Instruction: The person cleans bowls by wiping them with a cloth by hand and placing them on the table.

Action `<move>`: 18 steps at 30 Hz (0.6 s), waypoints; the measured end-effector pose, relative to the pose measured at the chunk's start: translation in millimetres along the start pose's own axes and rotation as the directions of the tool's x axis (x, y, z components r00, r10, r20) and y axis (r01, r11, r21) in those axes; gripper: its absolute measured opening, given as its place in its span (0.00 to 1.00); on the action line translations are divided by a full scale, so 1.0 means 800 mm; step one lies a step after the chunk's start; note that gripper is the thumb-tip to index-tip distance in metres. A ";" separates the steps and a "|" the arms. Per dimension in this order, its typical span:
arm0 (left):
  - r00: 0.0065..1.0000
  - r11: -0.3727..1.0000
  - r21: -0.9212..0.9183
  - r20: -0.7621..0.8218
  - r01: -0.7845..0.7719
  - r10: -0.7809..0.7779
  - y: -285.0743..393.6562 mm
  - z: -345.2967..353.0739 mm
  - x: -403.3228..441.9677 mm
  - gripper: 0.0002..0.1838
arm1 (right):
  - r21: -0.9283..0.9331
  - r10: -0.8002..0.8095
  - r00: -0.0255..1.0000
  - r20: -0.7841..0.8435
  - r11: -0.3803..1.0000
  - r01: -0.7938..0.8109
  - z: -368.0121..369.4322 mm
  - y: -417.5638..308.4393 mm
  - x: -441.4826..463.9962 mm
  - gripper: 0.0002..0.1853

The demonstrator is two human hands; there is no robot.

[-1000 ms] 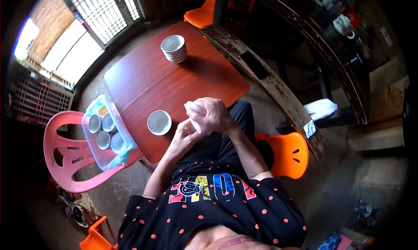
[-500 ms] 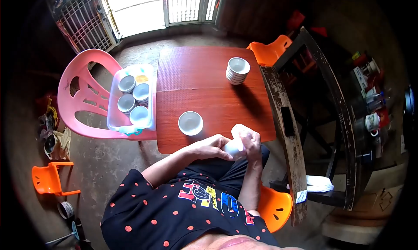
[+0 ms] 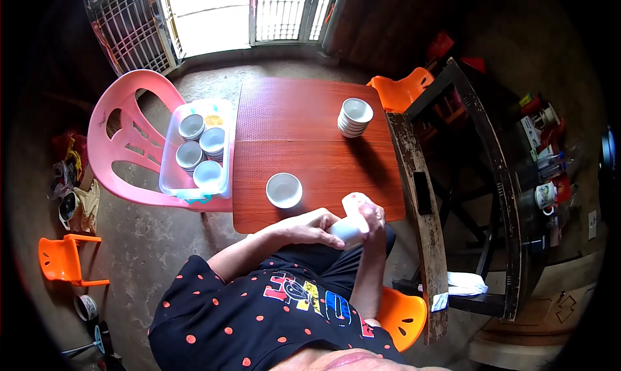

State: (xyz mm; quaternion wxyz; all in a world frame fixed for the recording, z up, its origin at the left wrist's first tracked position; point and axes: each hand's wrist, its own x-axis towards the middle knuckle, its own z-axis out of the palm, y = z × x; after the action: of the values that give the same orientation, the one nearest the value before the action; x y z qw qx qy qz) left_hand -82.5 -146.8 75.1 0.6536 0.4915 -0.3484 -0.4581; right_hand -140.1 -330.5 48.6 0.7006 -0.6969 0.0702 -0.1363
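Note:
A white bowl (image 3: 349, 231), tilted on its side, is between my hands at the near right edge of the reddish-brown table (image 3: 314, 161). The fingers of my left hand (image 3: 314, 228) grip its left side. My right hand (image 3: 372, 217) is closed at its opening, with a pale, cloth-like piece (image 3: 353, 203) bunched in the fingers. To the left of my hands, a single white bowl (image 3: 284, 190) stands upright on the table. Farther back at the right is a stack of bowls (image 3: 355, 117).
A clear plastic bin (image 3: 171, 177) with several stacked bowls (image 3: 190, 155) rests on a pink chair (image 3: 107, 170) left of the table. A worn wooden bench (image 3: 424, 241) runs along the right. Orange chairs (image 3: 401, 89) stand around.
The view has swung, so the table sits straighter in it. My hands, first clasped together, are now slightly apart with the white bowl showing between them. The standing bowls keep their places.

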 end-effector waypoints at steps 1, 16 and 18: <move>0.999 0.998 -0.058 -0.028 -0.040 0.038 -0.001 0.003 -0.001 0.20 | 0.065 -0.098 0.979 -0.177 0.992 0.111 0.004 0.035 -0.004 0.11; 0.997 0.994 0.099 0.051 0.051 -0.056 -0.031 -0.010 0.000 0.17 | 0.299 0.231 0.972 -0.047 0.932 -0.207 -0.005 0.031 -0.020 0.15; 0.995 0.987 0.138 0.071 -0.086 0.076 -0.044 -0.006 0.000 0.15 | 0.834 0.179 0.965 0.191 0.490 -0.256 0.006 0.070 -0.018 0.18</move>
State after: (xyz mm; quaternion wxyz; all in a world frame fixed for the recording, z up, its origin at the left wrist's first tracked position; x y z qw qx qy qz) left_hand -87.3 -148.7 40.3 0.6236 0.5065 -0.4208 -0.4213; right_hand -147.4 -322.1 -8.4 0.9649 -0.2545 0.0542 -0.0361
